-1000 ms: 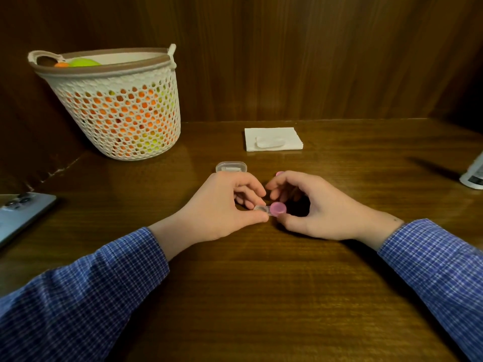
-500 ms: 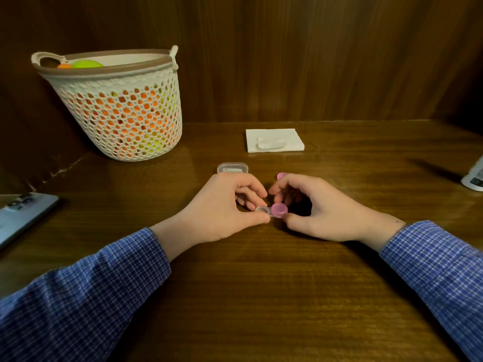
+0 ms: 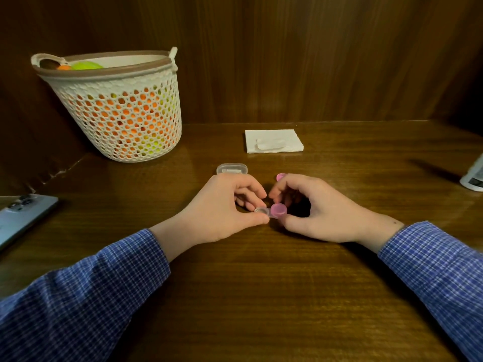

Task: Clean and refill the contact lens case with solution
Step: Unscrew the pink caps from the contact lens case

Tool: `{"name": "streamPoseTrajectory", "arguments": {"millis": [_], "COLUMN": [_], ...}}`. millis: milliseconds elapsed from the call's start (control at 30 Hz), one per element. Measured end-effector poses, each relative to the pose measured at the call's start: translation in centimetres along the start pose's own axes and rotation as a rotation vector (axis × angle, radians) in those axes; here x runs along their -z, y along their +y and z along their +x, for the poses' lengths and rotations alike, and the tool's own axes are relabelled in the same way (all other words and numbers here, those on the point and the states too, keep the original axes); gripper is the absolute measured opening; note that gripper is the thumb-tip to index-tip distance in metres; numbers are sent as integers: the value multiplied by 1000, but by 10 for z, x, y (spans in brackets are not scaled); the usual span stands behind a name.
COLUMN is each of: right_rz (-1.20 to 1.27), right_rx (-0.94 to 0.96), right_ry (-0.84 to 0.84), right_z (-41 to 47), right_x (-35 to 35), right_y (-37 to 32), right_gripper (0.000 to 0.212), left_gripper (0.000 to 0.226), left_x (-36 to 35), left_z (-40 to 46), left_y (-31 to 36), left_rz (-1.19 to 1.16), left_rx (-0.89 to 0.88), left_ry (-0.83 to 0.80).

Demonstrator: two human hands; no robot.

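Our left hand [image 3: 219,207] pinches the clear end of the contact lens case [image 3: 270,211] between thumb and forefinger, and our right hand [image 3: 311,207] curls its thumb and fingers round the pink cap [image 3: 278,209] on the other end. Set against the pictures from a second and half a second ago, almost nothing has shifted: both hands sit where they were, the grips are the same, and the pink cap is still seated. We read this as a cap in mid-twist, or a grip being settled. It is not a finished step, so cleaning and refilling have not really begun on this side.

The case rests low on the wooden table [image 3: 261,296], and we take it as our landmark. It is small, smooth, translucent plastic, with two round wells joined by a short bridge. The pink cap is a glossy disc. Just beyond the case, past our right fingers, a second pink piece [image 3: 281,176] peeks out, probably the other cap. Beyond the case to the left lies a clear, rounded oblong container [image 3: 232,169]. Further back sits a folded white tissue [image 3: 274,141], soft and square. Far to the right of the case, at the frame edge, a white bottle [image 3: 474,176] shows only in part and may be the solution. Well back and left of the case stands a cream openwork basket [image 3: 125,111] of orange and yellow balls. At the far left lies a grey phone [image 3: 23,212].
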State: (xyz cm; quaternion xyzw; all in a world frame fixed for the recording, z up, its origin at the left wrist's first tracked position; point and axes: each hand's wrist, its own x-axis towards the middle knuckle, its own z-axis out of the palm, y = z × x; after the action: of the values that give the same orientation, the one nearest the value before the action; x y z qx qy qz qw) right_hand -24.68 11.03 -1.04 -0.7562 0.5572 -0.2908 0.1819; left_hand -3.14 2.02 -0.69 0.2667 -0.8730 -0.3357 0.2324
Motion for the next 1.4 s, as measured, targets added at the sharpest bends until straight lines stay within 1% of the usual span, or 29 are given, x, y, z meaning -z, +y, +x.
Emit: {"name": "streamPoseTrajectory", "arguments": {"millis": [100, 200, 367, 633, 733, 800, 900, 967, 1033, 1100, 1167, 1200, 1300, 1400], "right_rz": [-11, 12, 53, 158, 268, 403, 646, 713, 642, 418, 156, 78, -22, -48], "right_rx": [3, 26, 42, 9, 20, -6, -107, -189, -260, -299, -306, -303, -302, -315], "right_ry": [20, 11, 17, 40, 88, 151, 222, 274, 339, 379, 371, 361, 347, 344], "right_z": [1, 1, 0, -2, -3, -3, -1, 0, 2, 3, 5, 6, 10, 15], "right_x": [-1, -1, 0, 5, 8, 12, 21, 26, 28, 29, 28, 26, 21, 18], "right_y": [1, 3, 2, 4, 4, 5, 8, 13, 20, 26, 30, 31, 35, 39], "right_gripper": [29, 23, 26, 27, 24, 23, 18, 18, 21, 19, 15, 15, 18, 18], "left_gripper": [34, 34, 34, 34, 34, 34, 34, 34, 34, 34, 33, 33, 33, 33], "left_x": [0, 0, 0, 1, 1, 1, 1, 1, 1, 0, 0, 0, 0, -1], "left_z": [0, 0, -1, -1, -1, -1, -1, -1, -1, -1, -1, -1, -1, -1], "left_y": [1, 1, 1, 0, -1, -2, -2, -2, -2, -1, -1, -1, -1, 0], "left_rz": [4, -8, -20, -25, -28, -41, -45, -44, -46, -51, -51, -49, -41, -42], "left_rx": [2, 6, 8, 7, 15, 16, 16, 16, 14, 8, 2, 0, -6, -1], "left_ry": [-1, -5, -8, -13, -14, -13, -17, -17, -15, -14, -12, -12, -12, -6]}}
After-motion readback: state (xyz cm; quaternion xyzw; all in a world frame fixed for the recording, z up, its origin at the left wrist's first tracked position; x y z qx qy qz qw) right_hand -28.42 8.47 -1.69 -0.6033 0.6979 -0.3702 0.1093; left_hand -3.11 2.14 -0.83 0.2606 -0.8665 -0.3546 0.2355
